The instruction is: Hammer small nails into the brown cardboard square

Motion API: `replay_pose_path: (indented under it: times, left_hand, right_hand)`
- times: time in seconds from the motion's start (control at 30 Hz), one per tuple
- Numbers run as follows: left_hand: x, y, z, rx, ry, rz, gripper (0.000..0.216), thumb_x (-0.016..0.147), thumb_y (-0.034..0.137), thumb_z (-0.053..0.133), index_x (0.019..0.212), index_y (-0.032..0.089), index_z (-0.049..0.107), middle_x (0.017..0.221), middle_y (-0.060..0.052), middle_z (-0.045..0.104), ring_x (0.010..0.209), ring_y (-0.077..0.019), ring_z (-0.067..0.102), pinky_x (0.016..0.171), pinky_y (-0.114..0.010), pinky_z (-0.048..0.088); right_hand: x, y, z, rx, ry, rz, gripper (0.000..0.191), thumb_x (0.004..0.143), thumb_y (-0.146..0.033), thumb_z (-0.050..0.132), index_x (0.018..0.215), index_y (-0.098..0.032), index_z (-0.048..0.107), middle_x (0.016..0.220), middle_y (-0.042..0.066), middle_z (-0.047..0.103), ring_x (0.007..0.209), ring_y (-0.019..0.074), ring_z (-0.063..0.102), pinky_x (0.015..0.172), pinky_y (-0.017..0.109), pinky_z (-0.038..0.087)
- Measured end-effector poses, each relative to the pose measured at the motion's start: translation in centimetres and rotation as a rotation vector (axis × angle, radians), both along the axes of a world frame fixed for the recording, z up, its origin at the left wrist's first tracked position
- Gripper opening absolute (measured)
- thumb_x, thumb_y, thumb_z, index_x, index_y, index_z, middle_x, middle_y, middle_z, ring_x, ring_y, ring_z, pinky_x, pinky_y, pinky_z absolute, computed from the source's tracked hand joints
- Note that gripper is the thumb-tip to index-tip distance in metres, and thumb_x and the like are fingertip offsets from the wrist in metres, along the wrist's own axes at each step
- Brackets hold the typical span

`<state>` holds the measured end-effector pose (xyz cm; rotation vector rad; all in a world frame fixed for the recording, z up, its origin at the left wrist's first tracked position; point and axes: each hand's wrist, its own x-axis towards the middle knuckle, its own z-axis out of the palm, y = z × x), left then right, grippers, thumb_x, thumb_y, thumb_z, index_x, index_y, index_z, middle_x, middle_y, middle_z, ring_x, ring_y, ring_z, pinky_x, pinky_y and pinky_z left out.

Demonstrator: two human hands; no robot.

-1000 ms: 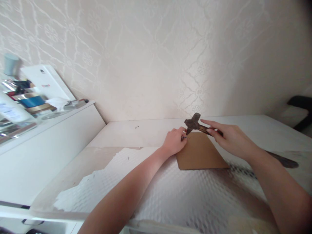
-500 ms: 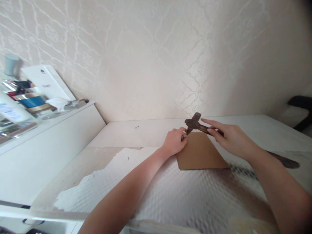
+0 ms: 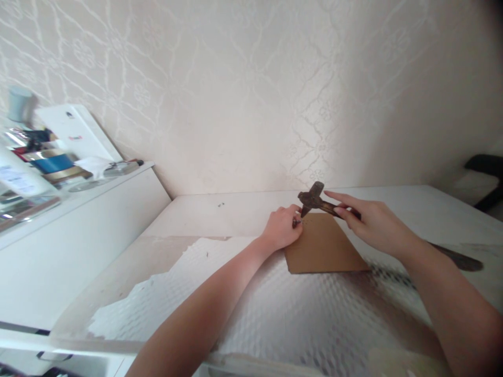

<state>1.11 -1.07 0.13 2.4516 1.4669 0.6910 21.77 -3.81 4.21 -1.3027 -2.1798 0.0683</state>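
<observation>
White tabletop (image 3: 243, 214), right grip (image 3: 371, 222) closed round hammer (image 3: 312, 200), left grip (image 3: 281, 228) pinching dark item (image 3: 295, 223)

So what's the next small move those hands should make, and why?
Perhaps the right hand should raise the hammer slightly: the narrow end of its head points down close to the left hand, by the left edge of the brown board, so a bit more room would seem safer.

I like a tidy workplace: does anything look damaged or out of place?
Yes: the white dimpled sheet under the flat brown cardboard piece looks torn, because its left edge is ragged. Tiny dark bits, perhaps debris, lie near the pale patterned wall.
</observation>
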Motion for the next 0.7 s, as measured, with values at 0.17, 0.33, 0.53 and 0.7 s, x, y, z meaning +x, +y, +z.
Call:
replay_pose_path:
  times: [0.17, 0.33, 0.53, 0.7]
  left_hand:
    - [0.01, -0.03, -0.03, 0.015, -0.004, -0.013, 0.024, 0.073, 0.018, 0.048, 0.097, 0.021, 0.051, 0.09, -0.002, 0.067, 0.087, -0.021, 0.057, 0.078, -0.033, 0.046]
    - [0.03, 0.04, -0.03, 0.021, 0.01, -0.007, 0.024, 0.072, 0.019, 0.048, 0.095, 0.021, 0.051, 0.089, -0.002, 0.066, 0.086, -0.0211, 0.057, 0.078, -0.033, 0.046]
    - [0.01, 0.04, -0.02, 0.014, 0.003, -0.018, 0.024, 0.072, 0.018, 0.048, 0.096, 0.021, 0.051, 0.089, -0.002, 0.066, 0.085, -0.0205, 0.058, 0.078, -0.033, 0.046]
    - [-0.03, 0.04, -0.07, 0.029, -0.004, -0.02, 0.023, 0.072, 0.018, 0.048, 0.094, 0.021, 0.051, 0.088, -0.001, 0.066, 0.085, -0.0206, 0.057, 0.077, -0.033, 0.046]
  right_hand:
    - [-0.01, 0.05, -0.1, -0.006, 0.003, 0.004, 0.044, 0.089, -0.027, 0.04, 0.132, -0.021, 0.05, 0.084, 0.005, 0.071, 0.061, 0.0166, 0.062, 0.056, 0.026, 0.043]
    - [-0.04, 0.07, -0.13, 0.003, 0.006, 0.016, 0.044, 0.089, -0.028, 0.04, 0.131, -0.02, 0.051, 0.08, 0.005, 0.07, 0.06, 0.0164, 0.061, 0.056, 0.026, 0.042]
    - [-0.02, 0.09, -0.17, -0.009, 0.018, 0.012, 0.043, 0.09, -0.028, 0.039, 0.131, -0.02, 0.051, 0.078, 0.005, 0.07, 0.06, 0.0165, 0.061, 0.055, 0.026, 0.042]
    - [-0.01, 0.13, -0.22, 0.006, 0.022, 0.001, 0.044, 0.089, -0.028, 0.04, 0.131, -0.02, 0.051, 0.078, 0.005, 0.07, 0.059, 0.0166, 0.06, 0.054, 0.026, 0.041]
